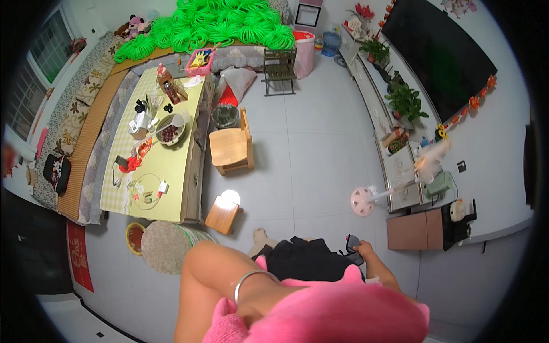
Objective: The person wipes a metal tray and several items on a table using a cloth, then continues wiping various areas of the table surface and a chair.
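My left arm is bent close to the camera, a silver bangle (255, 280) around its wrist. Past the bangle, my left hand (269, 298) goes under pink fleecy cloth (343, 311), which hides its fingers. Lower down on the right, my right hand (364, 249) is closed around a small grey-and-black object (353, 244) whose kind I cannot make out. Dark clothing (309, 260) spreads between the two arms. A beige shoe or slipper (260, 234) shows at its left edge.
A long table (166, 197) on the left carries a strainer bowl, bottles and a cable. A wooden chair (229, 147), small stool (222, 215) and round woven pouf (163, 246) stand by it. A fan (363, 201) and cabinet (414, 228) are right. Green coils (223, 26) cover the far sofa.
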{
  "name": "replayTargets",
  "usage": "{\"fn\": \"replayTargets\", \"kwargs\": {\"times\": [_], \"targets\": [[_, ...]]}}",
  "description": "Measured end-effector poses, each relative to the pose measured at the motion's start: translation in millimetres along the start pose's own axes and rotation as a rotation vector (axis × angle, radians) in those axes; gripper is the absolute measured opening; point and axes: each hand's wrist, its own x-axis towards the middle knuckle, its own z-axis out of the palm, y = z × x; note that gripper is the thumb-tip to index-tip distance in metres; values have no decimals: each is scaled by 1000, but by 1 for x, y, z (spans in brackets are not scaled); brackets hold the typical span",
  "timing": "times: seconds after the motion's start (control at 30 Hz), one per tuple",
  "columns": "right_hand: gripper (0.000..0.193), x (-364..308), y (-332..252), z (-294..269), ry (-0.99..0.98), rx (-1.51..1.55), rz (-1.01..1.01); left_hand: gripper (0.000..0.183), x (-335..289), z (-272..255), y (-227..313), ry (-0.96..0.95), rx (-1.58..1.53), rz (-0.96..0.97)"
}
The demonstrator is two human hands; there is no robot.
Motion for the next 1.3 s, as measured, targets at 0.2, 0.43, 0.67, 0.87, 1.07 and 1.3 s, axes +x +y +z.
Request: {"fn": "replayTargets", "kwargs": {"times": [0.2, 0.43, 0.67, 0.87, 1.07, 1.3], "targets": [[34, 32, -135, 33, -89, -196, -209, 42, -33, -66, 27, 128, 93, -39], [42, 106, -266, 50, -236, -504, -316, 42, -42, -133, 29, 335, 229, -75], [42, 227, -350, 41, -349, -387, -381, 42, -24, -201, 9, 577, 371, -175], [40, 309, -417, 16, -390, -421, -282, 42, -7, -262, -24, 734, 393, -173], [41, 383, -476, 26, -340, -539, -346, 42, 0, -300, -25, 864, 432, -207], [39, 394, -538, 72, -444, -629, -398, 41, -33, -322, 7, 936, 442, -263]]}}
